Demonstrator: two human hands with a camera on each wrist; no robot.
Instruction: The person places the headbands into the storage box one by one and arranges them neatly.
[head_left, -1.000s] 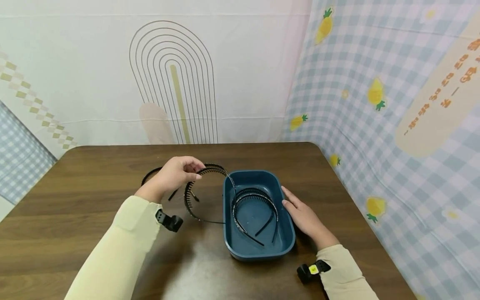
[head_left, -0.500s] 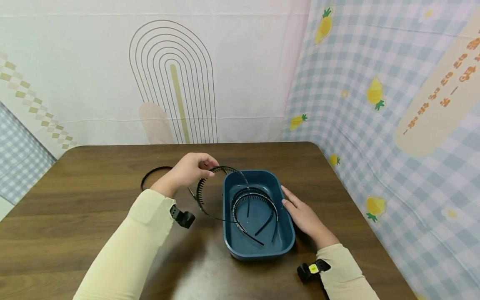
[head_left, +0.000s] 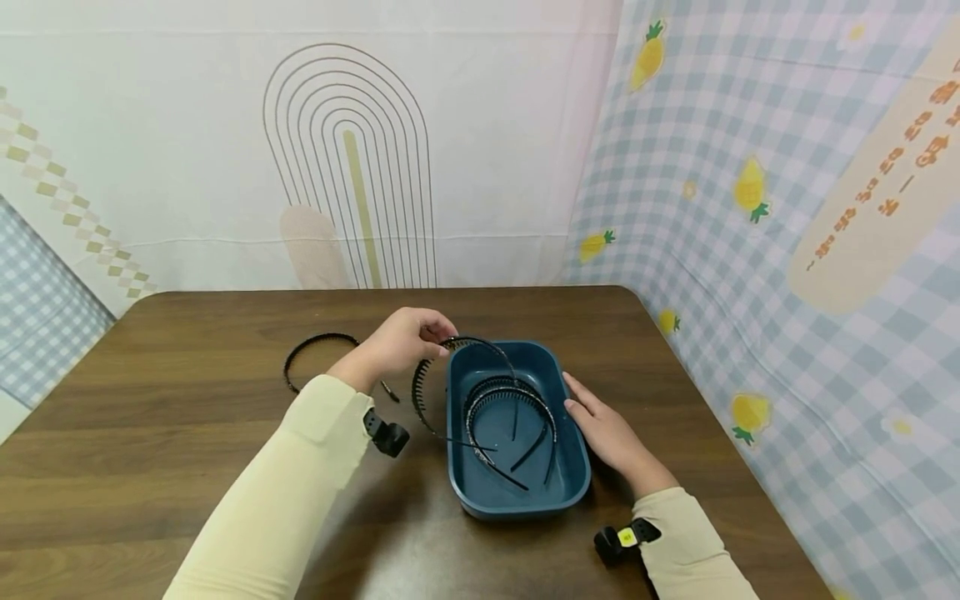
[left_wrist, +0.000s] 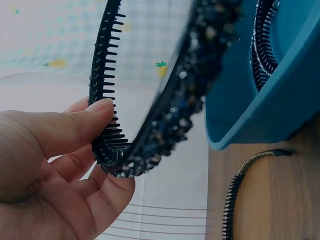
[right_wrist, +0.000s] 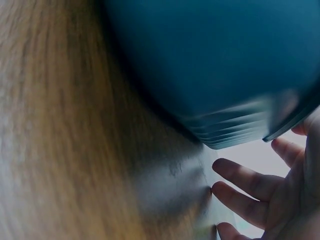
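The blue bin [right_wrist: 210,65] is blurred and cut off.

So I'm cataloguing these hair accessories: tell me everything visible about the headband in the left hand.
The headband is a thin black arc, looking like plastic, with comb teeth along its inner edge and dark sparkly beads on its outer face. The left hand pinches it near the top of the arc between thumb and fingers. It is held upright over the left rim of the blue tray, one tip inside the tray, the other outside.
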